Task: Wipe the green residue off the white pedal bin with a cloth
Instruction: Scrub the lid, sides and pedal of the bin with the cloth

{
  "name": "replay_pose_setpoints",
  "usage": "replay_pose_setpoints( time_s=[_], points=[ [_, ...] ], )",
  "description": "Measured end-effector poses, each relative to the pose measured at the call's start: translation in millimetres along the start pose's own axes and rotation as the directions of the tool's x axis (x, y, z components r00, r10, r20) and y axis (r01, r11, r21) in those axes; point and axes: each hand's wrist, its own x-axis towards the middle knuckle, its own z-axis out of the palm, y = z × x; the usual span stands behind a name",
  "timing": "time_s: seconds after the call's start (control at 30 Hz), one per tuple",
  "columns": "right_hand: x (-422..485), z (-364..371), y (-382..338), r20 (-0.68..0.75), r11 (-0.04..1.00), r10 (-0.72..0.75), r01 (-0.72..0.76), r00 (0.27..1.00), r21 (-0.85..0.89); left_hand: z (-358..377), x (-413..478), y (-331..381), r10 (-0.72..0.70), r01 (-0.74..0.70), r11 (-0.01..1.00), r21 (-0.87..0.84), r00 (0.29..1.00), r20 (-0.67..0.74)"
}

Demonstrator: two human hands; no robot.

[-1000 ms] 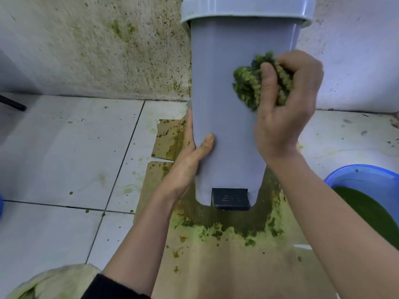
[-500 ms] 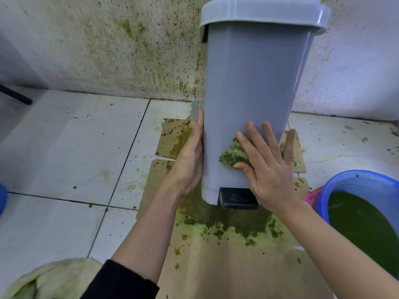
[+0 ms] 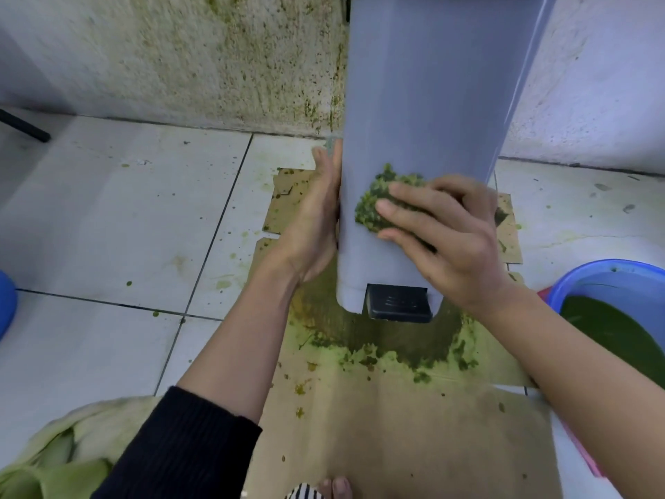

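Two hands work on the bin point(image 3: 414, 120), which stands upright toward the far edge of the cardboard point(image 3: 396, 444), close to the stained wall point(image 3: 180, 59); low on its front face, just above the black pedal point(image 3: 397, 303), sits the cloth point(image 3: 374, 203), bunched and soaked green; the right hand point(image 3: 453, 239) lies over it with fingers stretched flat, pressing rather than clutching, I'd judge so the wad rubs hard on the plastic; the cloth peeks out beyond the fingertips; the left hand point(image 3: 313, 225), fingers straight, is laid along the bin's left side, likely bracing it against the push; green sludge pools at the bin's foot; a blue basin point(image 3: 611, 279) of green water sits off the cardboard's right edge.
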Motion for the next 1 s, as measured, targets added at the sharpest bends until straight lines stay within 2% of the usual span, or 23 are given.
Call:
replay_pose_setpoints(
  time_s=[0.13,0.23,0.37,0.47,0.57,0.73,0.83,0.93,1.0],
  points=[
    [-16,-3,-9,0.117,0.994,0.032,-0.044,0.993,0.1,-2,6,11,-0.068,0.077,0.984,0.159,0.996,-0.057],
    [-13,-8,-9,0.219,0.988,0.021,-0.054,0.975,0.147,7,12,21,0.028,0.02,0.967,0.256,0.983,-0.183],
    [-37,-19,-18,0.41,0.974,0.024,-0.113,0.912,0.195,15,17,25,0.077,0.004,0.94,0.34,0.972,-0.222],
    [-47,-22,-33,0.428,0.94,0.193,-0.292,0.883,0.178,16,17,22,0.084,0.005,0.938,0.347,0.967,-0.241],
    [-48,-25,-45,0.452,0.854,0.37,-0.489,0.812,0.179,20,15,22,0.088,-0.001,0.943,0.333,0.965,-0.246],
    [-42,-36,-52,0.536,0.606,0.574,-0.761,0.62,0.232,21,11,22,0.076,0.006,0.946,0.323,0.967,-0.243],
    [-30,-53,-51,0.614,0.349,0.637,-0.885,0.466,0.309,22,7,22,0.054,0.02,0.949,0.315,0.973,-0.223],
    [-17,-73,-53,0.558,-0.011,0.758,-0.849,0.337,0.528,23,2,22,0.022,0.044,0.951,0.307,0.978,-0.207],
    [-4,-80,-47,0.488,-0.202,0.848,-0.723,0.208,0.66,24,0,25,-0.011,0.071,0.953,0.294,0.979,-0.201]
  ],
)
